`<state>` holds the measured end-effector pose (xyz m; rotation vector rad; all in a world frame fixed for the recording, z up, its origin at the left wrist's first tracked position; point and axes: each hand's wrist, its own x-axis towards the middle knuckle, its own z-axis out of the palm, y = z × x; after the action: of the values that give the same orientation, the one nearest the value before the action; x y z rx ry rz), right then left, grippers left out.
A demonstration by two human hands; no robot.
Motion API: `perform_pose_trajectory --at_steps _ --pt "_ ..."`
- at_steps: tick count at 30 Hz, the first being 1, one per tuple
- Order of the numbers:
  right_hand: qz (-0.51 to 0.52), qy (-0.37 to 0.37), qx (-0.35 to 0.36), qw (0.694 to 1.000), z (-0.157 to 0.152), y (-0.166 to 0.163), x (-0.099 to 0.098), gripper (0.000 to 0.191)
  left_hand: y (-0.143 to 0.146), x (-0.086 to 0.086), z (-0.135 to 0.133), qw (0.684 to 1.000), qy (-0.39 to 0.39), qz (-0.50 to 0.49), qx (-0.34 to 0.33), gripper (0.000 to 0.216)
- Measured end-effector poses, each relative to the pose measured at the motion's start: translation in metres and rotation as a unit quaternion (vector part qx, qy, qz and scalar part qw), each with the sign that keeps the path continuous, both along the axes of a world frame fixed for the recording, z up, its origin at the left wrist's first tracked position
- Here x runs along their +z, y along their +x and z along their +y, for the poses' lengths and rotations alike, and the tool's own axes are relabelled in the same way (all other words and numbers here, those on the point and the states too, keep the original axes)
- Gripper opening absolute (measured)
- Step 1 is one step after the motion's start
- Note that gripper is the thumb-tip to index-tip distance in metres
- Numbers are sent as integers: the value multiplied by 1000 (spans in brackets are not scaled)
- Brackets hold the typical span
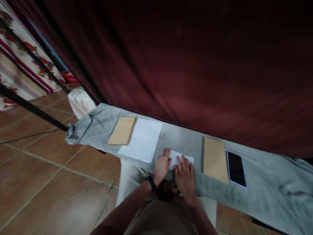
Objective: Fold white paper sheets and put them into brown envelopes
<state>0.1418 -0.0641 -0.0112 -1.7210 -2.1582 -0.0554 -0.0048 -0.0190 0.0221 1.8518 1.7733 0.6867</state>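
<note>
A small white folded sheet of paper (174, 155) lies on the grey cloth close to my body. My left hand (161, 166), with a dark band at the wrist, rests along the paper's left edge, fingers stretched out. Flat on the right part of the same paper, my right hand (184, 176) has its fingers spread and pointing away from me. Neither hand grips it. Left of my hands lies larger white paper (146, 138), its left side partly under a stack of brown envelopes (122, 131).
A second brown stack (215, 159) and a dark-screened phone (236, 168) lie to the right on the grey cloth (264, 182). Dark red curtain (171, 81) hangs along the far edge. A black pole (34, 109) slants at left above the tiled floor (49, 182).
</note>
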Motion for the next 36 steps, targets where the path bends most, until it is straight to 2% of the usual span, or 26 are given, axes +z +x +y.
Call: perform_pose_trajectory --at_steps 4,9,11,14,18,20,23,28,30,33,36 --pt "-14 1 19 1000 -2 1 0 49 -14 -3 -9 996 70 47 -28 42" --pt "-28 13 17 999 -2 3 -5 50 -68 -4 -8 988 131 75 35 49" --pt "-29 13 22 999 -2 3 -7 50 -101 1 1 981 146 95 82 50" --pt "-30 14 19 999 -2 4 -11 51 -154 14 22 964 137 130 188 55" --pt "-25 24 22 999 -1 5 -17 52 -224 27 43 922 73 156 346 68" --pt "-17 25 32 999 -1 5 -18 53 -252 29 45 914 34 136 382 76" --pt "-5 22 19 1000 -1 5 -18 56 -282 26 41 919 4 110 379 78" --pt "1 25 19 999 -1 5 -18 54 -296 23 37 916 53 118 379 75" --pt "-5 29 28 999 -1 5 -18 54 -297 27 40 911 75 87 397 67" --pt "-11 37 13 999 -1 3 -19 55 -301 38 46 887 86 -103 442 41" --pt "-7 44 8 999 -1 2 -19 55 -306 50 49 851 68 -262 450 18"
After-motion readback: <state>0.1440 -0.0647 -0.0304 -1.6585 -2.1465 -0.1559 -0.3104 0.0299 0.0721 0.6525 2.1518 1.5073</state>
